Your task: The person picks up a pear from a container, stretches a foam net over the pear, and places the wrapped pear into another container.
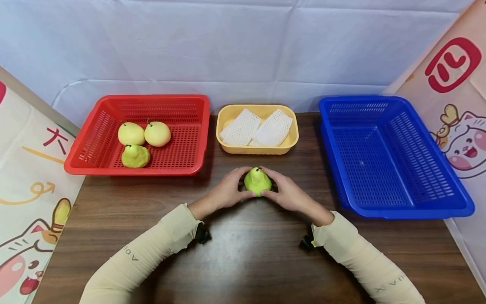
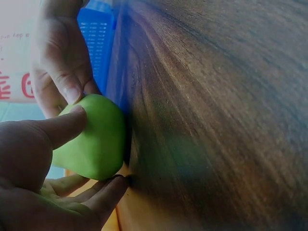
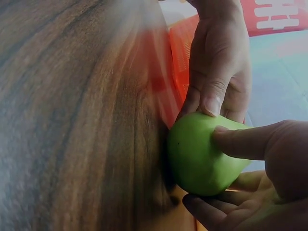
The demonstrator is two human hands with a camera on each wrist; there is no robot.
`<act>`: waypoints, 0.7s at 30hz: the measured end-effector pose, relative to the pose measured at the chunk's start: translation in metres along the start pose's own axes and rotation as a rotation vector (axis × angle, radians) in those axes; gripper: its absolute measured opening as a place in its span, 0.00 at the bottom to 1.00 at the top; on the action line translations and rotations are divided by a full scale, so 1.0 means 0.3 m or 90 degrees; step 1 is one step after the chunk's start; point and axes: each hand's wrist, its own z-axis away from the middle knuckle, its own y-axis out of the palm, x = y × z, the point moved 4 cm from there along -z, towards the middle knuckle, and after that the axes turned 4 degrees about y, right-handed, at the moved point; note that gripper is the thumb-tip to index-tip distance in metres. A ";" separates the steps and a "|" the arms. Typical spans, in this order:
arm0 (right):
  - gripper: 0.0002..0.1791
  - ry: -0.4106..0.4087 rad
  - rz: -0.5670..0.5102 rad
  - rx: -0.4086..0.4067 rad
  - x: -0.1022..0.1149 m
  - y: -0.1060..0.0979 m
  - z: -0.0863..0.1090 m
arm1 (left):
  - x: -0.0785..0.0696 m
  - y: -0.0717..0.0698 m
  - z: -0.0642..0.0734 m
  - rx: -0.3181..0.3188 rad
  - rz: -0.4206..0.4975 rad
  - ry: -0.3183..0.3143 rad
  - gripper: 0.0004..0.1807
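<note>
A green pear (image 1: 257, 182) stands upright, stem up, at the middle of the wooden table, between both hands. My left hand (image 1: 230, 187) grips its left side, thumb on the near face and fingers curving round behind. On the right side, my right hand (image 1: 285, 191) holds it the same way. Both wrist views show the thumbs pressed on the pear (image 2: 98, 139), with its base close to the tabletop. Just beyond the hands is a yellow basket (image 1: 258, 150) with two white foam net sleeves (image 1: 241, 126) lying in it.
A red basket (image 1: 136, 171) at the left holds two pale yellow pears (image 1: 157, 134) and one green pear (image 1: 135, 156). To the right stands a blue basket (image 1: 414, 211) with nothing in it. A pale cloth wall (image 1: 258, 50) rises behind the table (image 1: 243, 261).
</note>
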 end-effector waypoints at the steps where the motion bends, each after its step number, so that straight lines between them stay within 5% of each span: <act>1: 0.40 -0.001 0.004 -0.001 0.000 -0.001 0.000 | 0.000 -0.001 0.000 0.000 -0.001 0.002 0.39; 21: 0.40 0.006 0.012 -0.001 0.007 -0.009 -0.009 | -0.001 -0.007 -0.002 0.005 -0.031 0.012 0.37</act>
